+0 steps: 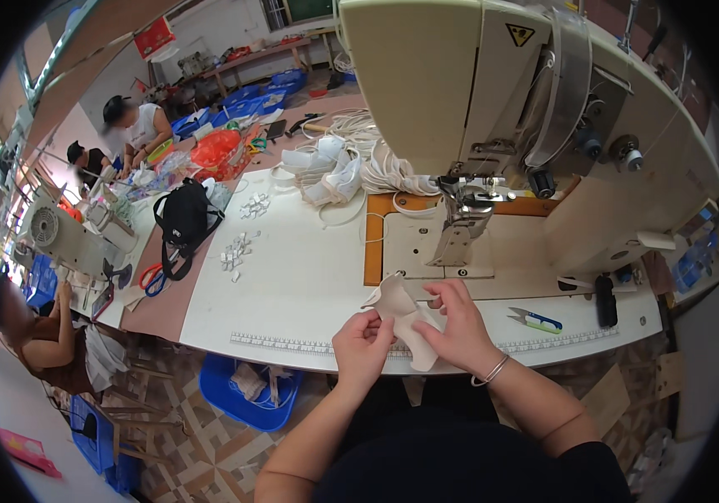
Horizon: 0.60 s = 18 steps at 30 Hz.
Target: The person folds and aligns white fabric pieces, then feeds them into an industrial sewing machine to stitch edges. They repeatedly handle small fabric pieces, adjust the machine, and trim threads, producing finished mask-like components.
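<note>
A cream-coloured, curved piece of leather-like material (404, 312) is held over the table's front edge. My left hand (363, 344) pinches its left side between thumb and fingers. My right hand (458, 323) is at the other side, thumb against the piece and the fingers bent and apart above it. Behind the hands stands a large cream sewing machine (410, 75), with its metal post (457, 239) beyond the piece. Thread snips (535, 320) with a blue and green handle lie to the right of my right hand.
White shaped pieces (326, 172) are heaped left of the machine. Small silvery bits (236, 251) lie on the white table (301, 285), near a black bag (188, 222). A measuring strip (284, 343) runs along the front edge. Below stands a blue basket (250, 402). Several people sit at left.
</note>
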Tool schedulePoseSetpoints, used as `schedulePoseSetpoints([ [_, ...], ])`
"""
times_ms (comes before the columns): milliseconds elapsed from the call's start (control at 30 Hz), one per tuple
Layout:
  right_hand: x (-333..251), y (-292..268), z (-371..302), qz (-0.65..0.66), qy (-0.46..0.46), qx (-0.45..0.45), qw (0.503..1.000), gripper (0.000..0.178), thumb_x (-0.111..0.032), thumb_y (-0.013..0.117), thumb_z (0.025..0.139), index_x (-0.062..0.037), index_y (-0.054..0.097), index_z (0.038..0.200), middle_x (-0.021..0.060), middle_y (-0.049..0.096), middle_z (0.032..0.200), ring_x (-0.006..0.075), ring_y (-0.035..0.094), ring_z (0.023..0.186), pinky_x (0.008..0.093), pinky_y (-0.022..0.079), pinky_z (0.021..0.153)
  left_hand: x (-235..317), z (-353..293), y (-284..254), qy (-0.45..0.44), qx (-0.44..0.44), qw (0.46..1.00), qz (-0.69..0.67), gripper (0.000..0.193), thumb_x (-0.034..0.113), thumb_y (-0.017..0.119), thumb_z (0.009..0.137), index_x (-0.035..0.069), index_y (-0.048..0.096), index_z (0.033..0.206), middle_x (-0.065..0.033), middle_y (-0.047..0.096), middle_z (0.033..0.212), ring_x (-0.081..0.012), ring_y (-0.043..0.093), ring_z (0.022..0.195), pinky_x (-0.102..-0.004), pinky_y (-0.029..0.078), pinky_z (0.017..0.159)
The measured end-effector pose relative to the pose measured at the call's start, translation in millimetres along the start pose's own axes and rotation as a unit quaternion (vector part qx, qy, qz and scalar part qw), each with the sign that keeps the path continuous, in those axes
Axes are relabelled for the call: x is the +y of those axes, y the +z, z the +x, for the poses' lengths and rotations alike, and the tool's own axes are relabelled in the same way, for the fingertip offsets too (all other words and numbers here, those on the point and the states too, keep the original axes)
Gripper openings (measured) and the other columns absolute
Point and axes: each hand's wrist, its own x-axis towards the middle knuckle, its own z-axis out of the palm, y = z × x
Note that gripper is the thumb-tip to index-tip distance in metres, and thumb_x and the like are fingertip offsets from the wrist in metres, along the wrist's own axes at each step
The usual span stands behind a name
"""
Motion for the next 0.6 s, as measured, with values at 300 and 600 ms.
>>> schedulePoseSetpoints([
  [300,-10.9,9.2,17.4,-0.191,-0.092,0.029,0.977,0.048,-0.015,0.069,0.068,0.0007,0.048,0.108,0.0140,0.048,0.097,0.0296,0.047,0.094,0.0383,0.041,0.081,4.7,4.5,8.9,-0.061,-0.042,0.996,0.044,0.016,0.006,0.061,0.080,-0.006,0.056,0.089,-0.0069,0.060,0.073,-0.0107,0.060,0.060,-0.0224,0.052,0.056],
  [600,17.9,24.0,28.7,-0.291,-0.070,-0.126,0.946,0.041,-0.010,0.069,0.065,-0.0001,0.053,0.101,0.0116,0.054,0.092,0.0279,0.053,0.087,0.0338,0.045,0.073,-52.6,1.0,31.6,-0.179,-0.034,0.962,-0.201,0.021,0.003,0.056,0.083,-0.005,0.047,0.100,-0.0079,0.055,0.084,-0.0176,0.062,0.072,-0.0247,0.054,0.066],
])
